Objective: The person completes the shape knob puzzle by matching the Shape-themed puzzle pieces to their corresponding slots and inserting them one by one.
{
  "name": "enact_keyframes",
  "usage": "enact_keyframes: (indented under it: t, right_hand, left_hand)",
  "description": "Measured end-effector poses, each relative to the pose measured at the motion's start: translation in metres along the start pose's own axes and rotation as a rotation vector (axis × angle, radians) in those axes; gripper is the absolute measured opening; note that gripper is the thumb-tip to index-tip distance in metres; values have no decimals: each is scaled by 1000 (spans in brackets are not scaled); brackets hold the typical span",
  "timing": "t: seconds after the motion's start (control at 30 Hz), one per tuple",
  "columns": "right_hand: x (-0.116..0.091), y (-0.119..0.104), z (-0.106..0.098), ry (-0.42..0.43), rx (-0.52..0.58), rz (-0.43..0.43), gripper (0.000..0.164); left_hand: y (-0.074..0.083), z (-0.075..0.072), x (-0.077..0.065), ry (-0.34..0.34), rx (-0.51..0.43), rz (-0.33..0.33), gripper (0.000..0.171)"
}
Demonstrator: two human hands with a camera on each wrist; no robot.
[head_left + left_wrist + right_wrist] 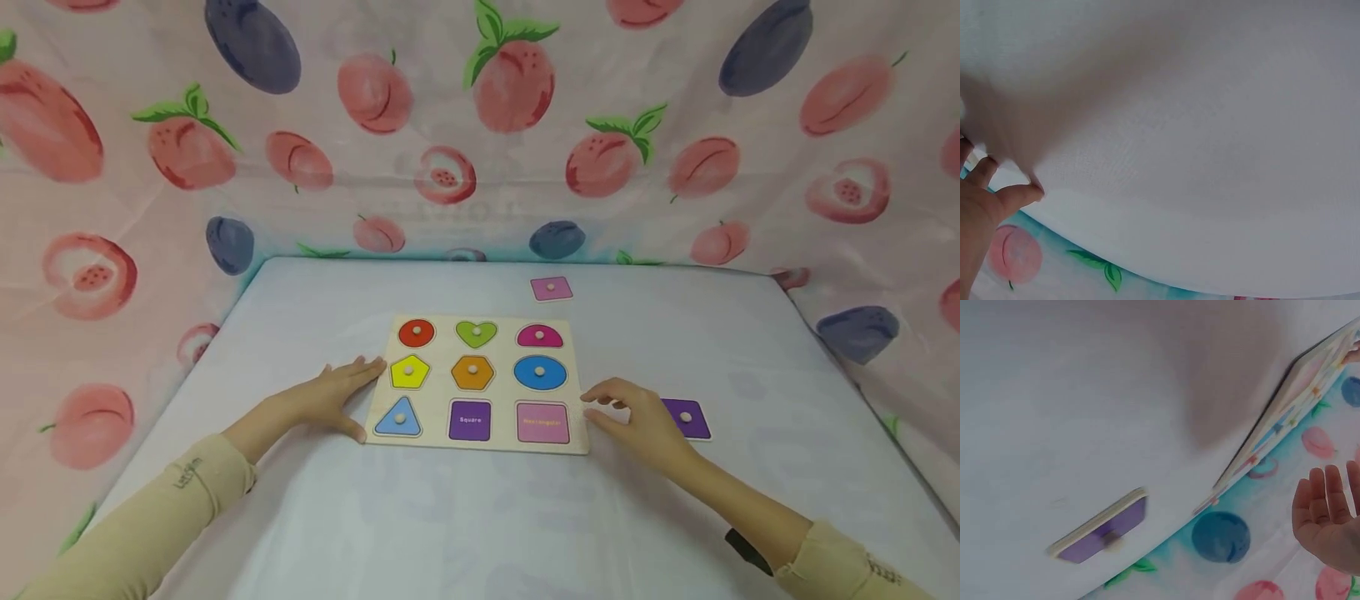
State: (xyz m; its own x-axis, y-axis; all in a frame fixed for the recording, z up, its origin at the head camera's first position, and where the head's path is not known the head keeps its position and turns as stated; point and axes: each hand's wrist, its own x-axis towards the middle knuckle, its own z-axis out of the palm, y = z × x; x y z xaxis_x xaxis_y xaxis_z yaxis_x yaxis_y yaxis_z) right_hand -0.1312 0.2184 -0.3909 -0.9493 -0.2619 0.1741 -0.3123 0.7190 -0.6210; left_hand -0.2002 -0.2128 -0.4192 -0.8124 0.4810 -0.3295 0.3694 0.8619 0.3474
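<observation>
A wooden peg puzzle board (pixel 441 400) lies flat on the table, with knobbed shapes in most of its recesses. The recesses printed "Square" (pixel 470 432) and "Rectangular" (pixel 542 435) have no knob showing. My left hand (pixel 330 400) touches the board's left edge, fingers and thumb spread. At the right edge, my right hand (pixel 641 425) has loosely bent fingers and nothing visible between them. Beyond that hand lies the purple square piece (pixel 697 423), also seen in the right wrist view. A pink rectangle piece (pixel 551 293) lies behind the board.
A white cloth covers the table (pixel 465 517). Fruit-patterned fabric (pixel 517 200) hangs behind it and along both sides. In the left wrist view, mostly white tabletop (pixel 1210 156) and a shadow appear.
</observation>
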Motion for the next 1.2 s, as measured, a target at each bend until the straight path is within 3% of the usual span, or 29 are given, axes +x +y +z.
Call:
enact_keyframes:
  t: [0.1, 0.3, 0.43, 0.63, 0.8, 1.2]
  right_hand:
    - [-7, 12, -5, 28, -8, -28, 20]
    - [-18, 50, -13, 99, 91, -299, 34]
    - [-25, 75, -22, 94, 148, -385, 41]
    - [-34, 103, -33, 156, 86, -395, 45]
    - [-38, 121, -38, 193, 33, -339, 41]
    - [-36, 160, -44, 99, 114, -274, 45]
  left_hand:
    - [0, 1, 1, -1, 1, -5, 116]
    - [2, 0, 0, -3, 6, -2, 115]
    - [2, 1, -1, -6, 13, 0, 115]
    - [4, 1, -1, 0, 23, -12, 115]
    - [3, 1, 0, 4, 24, -17, 114]
    - [2, 1, -1, 1, 16, -2, 114]
